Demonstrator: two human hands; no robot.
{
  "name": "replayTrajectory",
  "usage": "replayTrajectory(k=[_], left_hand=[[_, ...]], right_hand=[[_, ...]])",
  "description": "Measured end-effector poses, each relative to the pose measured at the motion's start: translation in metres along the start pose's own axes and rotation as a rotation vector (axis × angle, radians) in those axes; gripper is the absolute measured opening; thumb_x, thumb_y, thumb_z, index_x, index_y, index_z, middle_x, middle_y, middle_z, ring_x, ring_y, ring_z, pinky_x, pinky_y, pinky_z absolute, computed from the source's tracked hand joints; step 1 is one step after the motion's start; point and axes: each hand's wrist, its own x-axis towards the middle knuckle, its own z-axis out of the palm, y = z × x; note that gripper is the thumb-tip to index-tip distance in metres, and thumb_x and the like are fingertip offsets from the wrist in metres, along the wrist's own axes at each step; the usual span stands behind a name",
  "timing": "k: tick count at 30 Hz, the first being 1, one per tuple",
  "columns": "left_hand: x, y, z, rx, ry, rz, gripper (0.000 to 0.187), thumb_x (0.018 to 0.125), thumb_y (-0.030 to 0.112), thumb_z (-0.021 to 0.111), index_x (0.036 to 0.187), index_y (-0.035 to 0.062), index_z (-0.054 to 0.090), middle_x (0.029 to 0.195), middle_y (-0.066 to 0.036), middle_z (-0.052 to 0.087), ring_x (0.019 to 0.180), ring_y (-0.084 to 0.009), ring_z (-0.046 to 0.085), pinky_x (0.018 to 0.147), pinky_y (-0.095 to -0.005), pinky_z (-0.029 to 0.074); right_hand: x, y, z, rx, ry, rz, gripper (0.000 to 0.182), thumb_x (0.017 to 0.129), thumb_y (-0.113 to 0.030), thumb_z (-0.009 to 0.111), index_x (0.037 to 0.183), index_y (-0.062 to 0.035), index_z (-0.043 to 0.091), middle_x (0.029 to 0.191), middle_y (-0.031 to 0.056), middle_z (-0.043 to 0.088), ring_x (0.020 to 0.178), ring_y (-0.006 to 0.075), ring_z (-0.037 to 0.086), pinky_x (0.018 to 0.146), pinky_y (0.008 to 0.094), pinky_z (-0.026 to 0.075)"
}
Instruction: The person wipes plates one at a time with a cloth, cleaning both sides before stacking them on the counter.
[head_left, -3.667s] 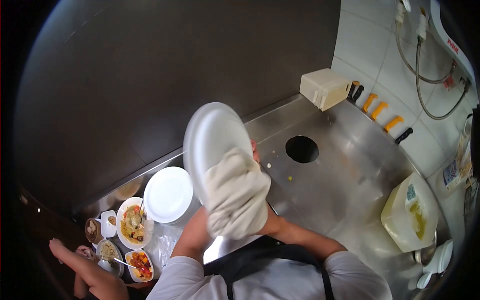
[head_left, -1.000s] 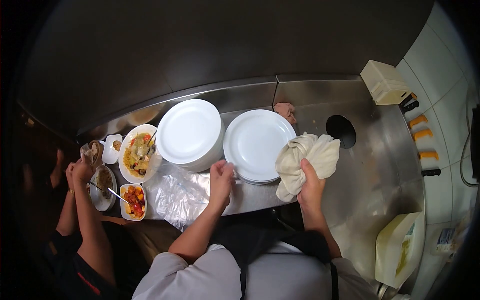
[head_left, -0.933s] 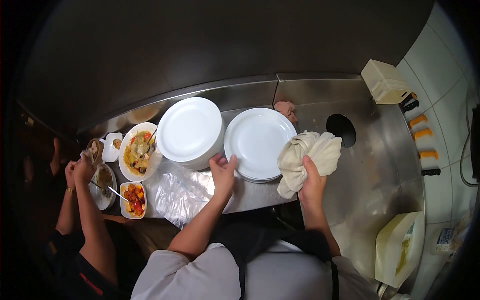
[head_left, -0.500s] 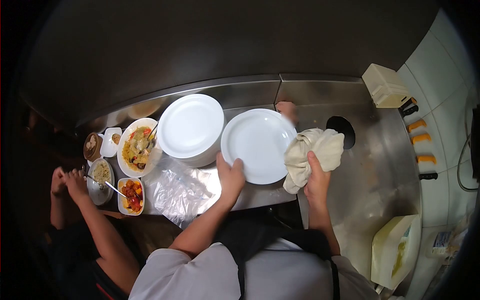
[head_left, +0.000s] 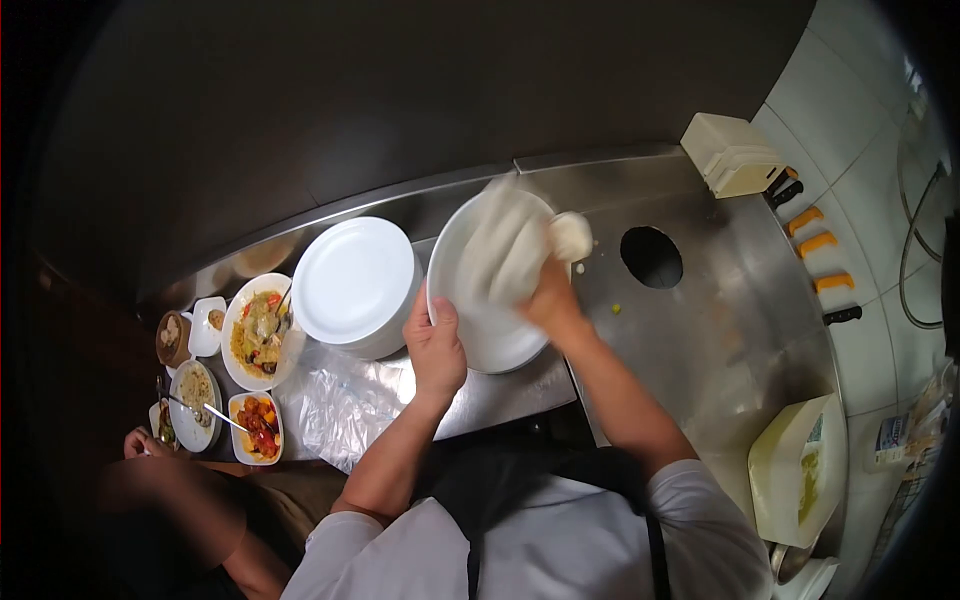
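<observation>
My left hand [head_left: 436, 352] grips the near left rim of a white plate [head_left: 490, 348], thumb on the upper face. The plate is tilted a little above the steel counter. In my right hand [head_left: 552, 302] is a bunched cream cloth [head_left: 508, 245], pressed over the plate's inside and smeared by motion. A bulge of the cloth sticks out past the plate's right rim. Just left of the plate stands a stack of white plates [head_left: 352, 280]. Crumpled clear plastic [head_left: 340, 395] lies in front of the stack.
At left are a noodle bowl [head_left: 250, 365], a red saucy dish [head_left: 260, 425], a rice bowl [head_left: 197, 400] and another person's hand [head_left: 145, 442]. Right of me, the steel counter [head_left: 700, 390] has a round hole [head_left: 652, 257], knives [head_left: 825, 245] and a plastic tub [head_left: 790, 480].
My right hand has brought the cloth left from beside the plate onto its face. My left hand now grips the plate, which has tilted. The other person's hands have moved down.
</observation>
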Motion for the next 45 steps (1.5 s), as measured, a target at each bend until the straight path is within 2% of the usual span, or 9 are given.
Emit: replayTrajectory(k=[4, 6, 10, 18, 22, 30, 37, 42, 45], left_hand=[[0.030, 0.028, 0.028, 0.260, -0.006, 0.230, 0.043, 0.106, 0.026, 0.049, 0.137, -0.0036, 0.051, 0.124, -0.010, 0.063, 0.113, -0.0151, 0.057, 0.098, -0.0297, 0.045], [0.047, 0.034, 0.030, 0.040, -0.030, 0.169, 0.044, 0.106, 0.027, 0.050, 0.137, -0.0038, 0.052, 0.125, -0.011, 0.063, 0.114, -0.0153, 0.057, 0.099, -0.0297, 0.044], [0.052, 0.043, 0.031, -0.016, -0.111, 0.183, 0.045, 0.105, 0.029, 0.050, 0.137, -0.0034, 0.052, 0.127, -0.011, 0.063, 0.114, -0.0157, 0.058, 0.099, -0.0291, 0.044], [0.081, 0.052, 0.040, -0.287, -0.134, 0.144, 0.045, 0.102, 0.031, 0.056, 0.133, -0.0018, 0.055, 0.122, -0.009, 0.066, 0.108, -0.0143, 0.062, 0.094, -0.0279, 0.048], [0.069, 0.044, 0.048, -0.039, -0.213, 0.179, 0.049, 0.102, 0.035, 0.057, 0.133, -0.0030, 0.055, 0.122, -0.009, 0.065, 0.110, -0.0157, 0.061, 0.095, -0.0300, 0.048], [0.097, 0.050, 0.039, -0.369, -0.123, 0.075, 0.039, 0.104, 0.031, 0.052, 0.129, 0.0012, 0.056, 0.114, -0.009, 0.068, 0.101, -0.0171, 0.066, 0.089, -0.0324, 0.054], [0.091, 0.004, 0.046, -0.042, -0.227, -0.275, 0.039, 0.097, 0.019, 0.063, 0.127, -0.0048, 0.055, 0.111, -0.014, 0.068, 0.099, -0.0186, 0.065, 0.089, -0.0324, 0.053], [0.095, 0.013, 0.080, 0.055, -0.028, -0.076, 0.026, 0.097, 0.016, 0.063, 0.113, -0.0046, 0.058, 0.105, -0.012, 0.068, 0.090, -0.0152, 0.064, 0.083, -0.0309, 0.052], [0.112, 0.014, 0.057, 0.103, -0.095, -0.021, 0.023, 0.096, 0.011, 0.061, 0.114, -0.0023, 0.056, 0.104, -0.012, 0.068, 0.088, -0.0138, 0.063, 0.081, -0.0298, 0.053]], right_hand=[[0.032, -0.004, 0.006, 0.216, 0.061, -0.092, 0.049, 0.079, -0.014, 0.074, 0.125, -0.0026, 0.060, 0.121, 0.0192, 0.065, 0.117, 0.0367, 0.060, 0.099, 0.0410, 0.048], [0.008, -0.036, 0.015, 0.024, -0.034, -0.297, 0.086, 0.074, -0.029, 0.075, 0.149, -0.0082, 0.037, 0.149, 0.0196, 0.042, 0.142, 0.0397, 0.032, 0.119, 0.0556, 0.013], [0.074, -0.010, -0.045, -0.132, 0.110, -0.317, 0.042, 0.083, -0.019, 0.073, 0.123, -0.0103, 0.063, 0.121, 0.0127, 0.066, 0.119, 0.0339, 0.058, 0.114, 0.0474, 0.031], [0.007, -0.057, -0.044, -0.230, 0.014, -0.363, 0.057, 0.080, -0.015, 0.065, 0.135, -0.0065, 0.054, 0.134, 0.0201, 0.056, 0.127, 0.0415, 0.050, 0.116, 0.0522, 0.027], [0.063, -0.025, -0.078, -0.211, 0.093, -0.148, 0.034, 0.082, -0.013, 0.069, 0.114, -0.0011, 0.065, 0.113, 0.0181, 0.067, 0.109, 0.0379, 0.062, 0.092, 0.0451, 0.050], [-0.013, -0.018, -0.062, -0.467, 0.104, -0.266, 0.071, 0.074, -0.018, 0.072, 0.139, -0.0014, 0.050, 0.142, 0.0234, 0.050, 0.140, 0.0374, 0.039, 0.119, 0.0491, 0.023], [0.042, -0.035, -0.137, 1.509, -0.046, 0.483, 0.044, 0.094, -0.022, 0.053, 0.130, 0.0034, 0.054, 0.126, 0.0140, 0.063, 0.117, 0.0266, 0.061, 0.104, 0.0402, 0.047], [-0.024, -0.062, -0.012, 1.473, 0.658, 0.840, 0.051, 0.097, -0.028, 0.048, 0.137, 0.0032, 0.048, 0.135, 0.0152, 0.057, 0.126, 0.0273, 0.055, 0.108, 0.0420, 0.043], [-0.061, -0.041, -0.038, 1.270, 0.402, 0.396, 0.063, 0.100, -0.043, 0.034, 0.145, 0.0007, 0.041, 0.143, 0.0196, 0.049, 0.133, 0.0332, 0.048, 0.109, 0.0480, 0.042]])
